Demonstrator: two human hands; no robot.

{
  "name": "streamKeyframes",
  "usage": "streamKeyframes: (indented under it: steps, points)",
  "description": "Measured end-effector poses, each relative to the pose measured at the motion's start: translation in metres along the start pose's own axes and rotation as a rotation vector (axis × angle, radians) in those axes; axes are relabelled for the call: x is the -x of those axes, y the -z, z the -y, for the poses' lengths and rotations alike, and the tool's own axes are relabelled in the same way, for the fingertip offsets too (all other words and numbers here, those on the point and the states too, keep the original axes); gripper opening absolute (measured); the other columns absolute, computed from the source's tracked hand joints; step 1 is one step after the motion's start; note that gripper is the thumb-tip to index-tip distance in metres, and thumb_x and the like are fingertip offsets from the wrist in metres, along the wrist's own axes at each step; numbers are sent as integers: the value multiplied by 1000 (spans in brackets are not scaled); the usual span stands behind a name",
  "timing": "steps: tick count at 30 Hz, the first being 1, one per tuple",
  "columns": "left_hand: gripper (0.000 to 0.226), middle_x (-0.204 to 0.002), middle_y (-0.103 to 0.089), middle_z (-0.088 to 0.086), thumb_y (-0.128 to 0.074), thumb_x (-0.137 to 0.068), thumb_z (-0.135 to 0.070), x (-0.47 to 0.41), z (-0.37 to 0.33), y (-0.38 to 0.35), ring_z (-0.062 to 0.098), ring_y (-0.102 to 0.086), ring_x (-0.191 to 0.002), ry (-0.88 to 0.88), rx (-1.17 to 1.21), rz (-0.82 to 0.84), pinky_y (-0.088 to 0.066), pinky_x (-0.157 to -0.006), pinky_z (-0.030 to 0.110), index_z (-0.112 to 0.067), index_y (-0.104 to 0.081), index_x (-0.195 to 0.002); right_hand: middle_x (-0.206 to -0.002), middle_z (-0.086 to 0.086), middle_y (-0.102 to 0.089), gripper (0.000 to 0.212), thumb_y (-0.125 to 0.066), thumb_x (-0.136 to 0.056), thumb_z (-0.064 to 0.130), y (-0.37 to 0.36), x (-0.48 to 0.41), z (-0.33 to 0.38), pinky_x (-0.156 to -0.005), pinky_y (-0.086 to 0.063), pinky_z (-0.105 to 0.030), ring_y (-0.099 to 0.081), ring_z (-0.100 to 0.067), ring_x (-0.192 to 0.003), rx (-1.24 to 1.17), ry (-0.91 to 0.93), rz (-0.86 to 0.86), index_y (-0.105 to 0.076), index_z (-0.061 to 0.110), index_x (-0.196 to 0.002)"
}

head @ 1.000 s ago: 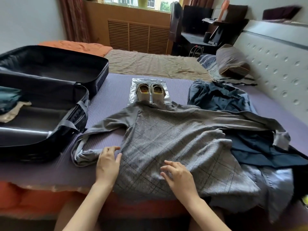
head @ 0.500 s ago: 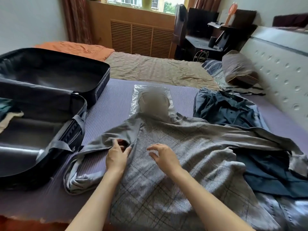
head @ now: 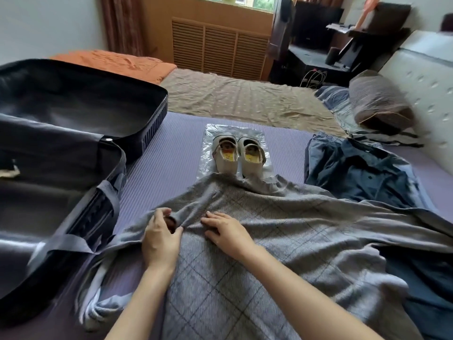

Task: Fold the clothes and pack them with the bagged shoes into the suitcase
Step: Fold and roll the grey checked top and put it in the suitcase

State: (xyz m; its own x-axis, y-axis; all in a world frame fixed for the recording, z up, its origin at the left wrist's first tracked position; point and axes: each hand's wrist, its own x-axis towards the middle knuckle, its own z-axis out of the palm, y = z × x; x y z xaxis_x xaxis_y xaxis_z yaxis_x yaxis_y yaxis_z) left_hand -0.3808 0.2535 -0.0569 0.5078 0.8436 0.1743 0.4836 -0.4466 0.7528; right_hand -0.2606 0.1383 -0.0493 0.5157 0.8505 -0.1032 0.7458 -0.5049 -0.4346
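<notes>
A grey checked sweater [head: 282,241] lies spread on the purple bed cover. My left hand [head: 160,238] pinches the cloth where the left sleeve meets the body. Beside it, my right hand [head: 226,233] rests flat on the sweater with straight fingers. A pair of pale shoes [head: 236,155] stands on a clear plastic bag [head: 208,153] just beyond the sweater's collar. The open dark suitcase [head: 73,148] lies at the left, its lid half further back. A dark blue shirt [head: 360,173] lies at the right, partly under the sweater.
A grey pillow [head: 377,101] lies by the padded headboard [head: 426,77] at the right. Beyond the purple cover are a tan sheet [head: 245,96] and an orange blanket [head: 115,65]. A dark desk [head: 326,57] stands at the back.
Both hands moved up the sweater from its lower part toward the left shoulder. My left hand took hold of the cloth at the sleeve seam. The view came closer.
</notes>
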Motion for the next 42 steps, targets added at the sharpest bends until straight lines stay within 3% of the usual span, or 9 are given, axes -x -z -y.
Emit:
streamKeyframes:
  steps: [5, 11, 16, 21, 24, 28, 32, 36, 42]
  points:
    - [34, -101, -60, 7, -73, -79, -26, -21, -29, -10, 25, -52, -98, -232, -90, -67, -38, -81, 28, -13, -59, -107, -139, 5, -52, 29, -58, -94, 21, 38, -4, -33, -112, -33, -30, -47, -9, -128, -189, -25, -189, -64, 21, -122]
    - [36, -121, -57, 9, -63, -89, -18, -76, -62, -61, 25, -50, -115, -269, -50, 189, -40, -99, 36, -11, -55, -122, -124, -3, -63, 30, -55, -94, 13, 103, -13, -119, -99, -46, -33, -60, -20, -112, -148, -277, -382, -62, 14, -124]
    - [51, -131, -54, 9, -66, -87, -27, -108, -62, -97, 26, -46, -124, -268, -135, 338, -33, -107, 41, -13, -49, -133, -138, -13, -51, 48, -57, -94, 23, 123, -23, -192, -107, -37, -44, -47, -30, -128, -87, -559, -320, -45, 15, -140]
    - [46, -106, -63, 8, -69, -83, -31, -124, -54, -109, 28, -55, -107, -208, -81, 331, -41, -93, 39, -12, -55, -123, -130, -9, -58, 50, -58, -94, 28, 128, -33, -220, -106, -36, -44, -49, -28, -123, -42, -578, -274, -44, 14, -140]
    - [27, -91, -58, 5, -71, -83, -26, -126, -57, -106, 26, -57, -93, -255, -59, 348, -41, -78, 31, -10, -67, -104, -116, -6, -65, 44, -61, -90, 39, 129, -38, -223, -103, -32, -40, -45, -29, -121, 56, -608, -244, -58, 15, -127]
    - [19, -87, -53, 3, -71, -81, -29, -127, -54, -92, 20, -51, -80, -234, 34, 163, -39, -70, 31, -13, -71, -92, -91, -2, -69, 20, -74, -80, 30, 136, -39, -215, -93, -44, -39, -58, -24, -100, -181, -457, -453, -74, 14, -93]
    - [19, -95, -67, 8, -68, -84, -33, -143, -48, -73, 29, -62, -86, -181, 156, -2, -46, -74, 36, -16, -69, -93, -83, -3, -66, 10, -72, -82, 13, 160, -44, -189, -69, -45, -16, -59, -13, -78, -560, -303, -640, -70, 8, -91]
    - [23, -100, -71, 10, -63, -88, -34, -168, -61, -64, 32, -64, -96, -141, 159, -127, -46, -77, 41, -15, -67, -100, -86, -11, -68, 8, -73, -82, 12, 183, -76, -181, -70, -46, -21, -60, -16, -80, -630, -327, -896, -68, 14, -88]
    - [26, -102, -70, 14, -60, -89, -37, -203, -77, -59, 35, -61, -100, -173, -16, -238, -47, -78, 41, -17, -67, -104, -96, -6, -73, 16, -72, -81, 24, 195, -123, -176, -89, -50, -37, -66, -20, -91, -445, -440, -1000, -73, 17, -95]
